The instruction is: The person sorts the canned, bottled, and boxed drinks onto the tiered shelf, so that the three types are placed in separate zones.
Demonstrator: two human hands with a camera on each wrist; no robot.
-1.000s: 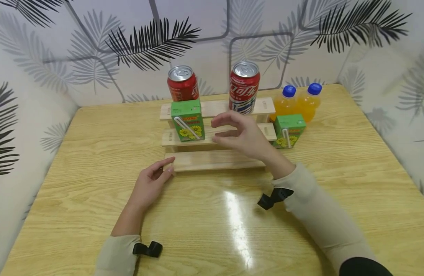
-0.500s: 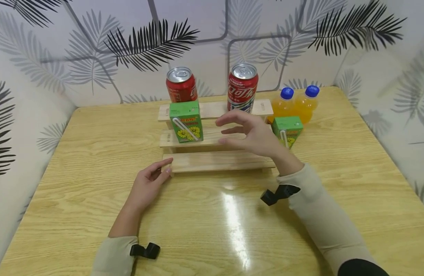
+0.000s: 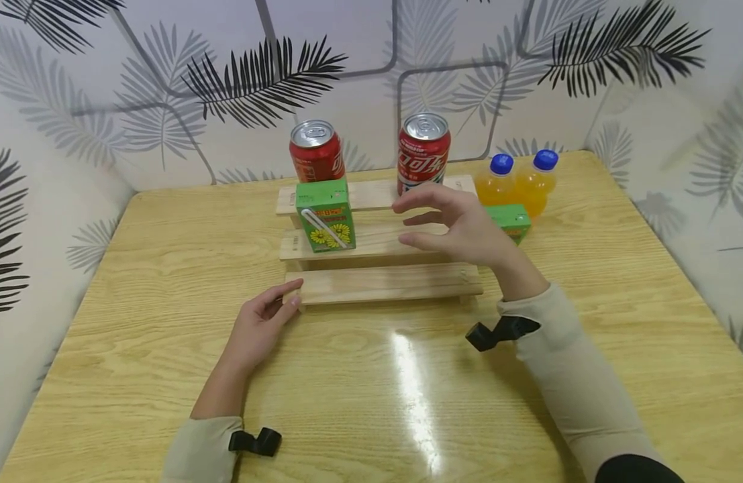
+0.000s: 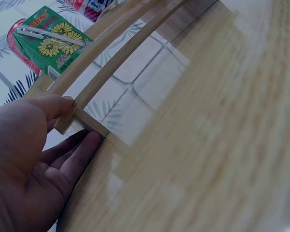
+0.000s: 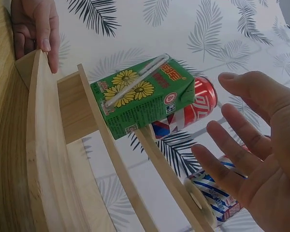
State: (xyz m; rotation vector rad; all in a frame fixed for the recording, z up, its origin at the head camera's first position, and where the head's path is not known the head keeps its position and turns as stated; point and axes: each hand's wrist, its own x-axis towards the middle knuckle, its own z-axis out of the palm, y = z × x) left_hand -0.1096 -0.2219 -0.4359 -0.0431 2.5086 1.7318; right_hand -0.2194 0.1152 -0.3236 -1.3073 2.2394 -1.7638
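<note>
My left hand (image 3: 259,329) pinches the left end of the lowest step of a three-tier wooden rack (image 3: 389,283); in the left wrist view its thumb and fingers (image 4: 87,147) lie around the step's end. Holding nothing, my right hand (image 3: 462,225) hovers over the rack's right half, fingers bent and apart from the thumb. A green juice box (image 3: 325,216) with a straw stands at the left of the middle step. On the top step are two red cola cans, one on the left (image 3: 317,151) and one on the right (image 3: 423,153).
Right of the rack, a second green juice box (image 3: 509,220) is partly hidden by my right hand. Behind it stand two orange drink bottles (image 3: 535,188) with blue caps. A leaf-patterned wall covering (image 3: 359,80) rises behind the wooden table (image 3: 184,268).
My right hand has drawn away to the right from the left juice box, covering more of the right one. The left hand keeps its hold on the rack. The view has shifted slightly.
</note>
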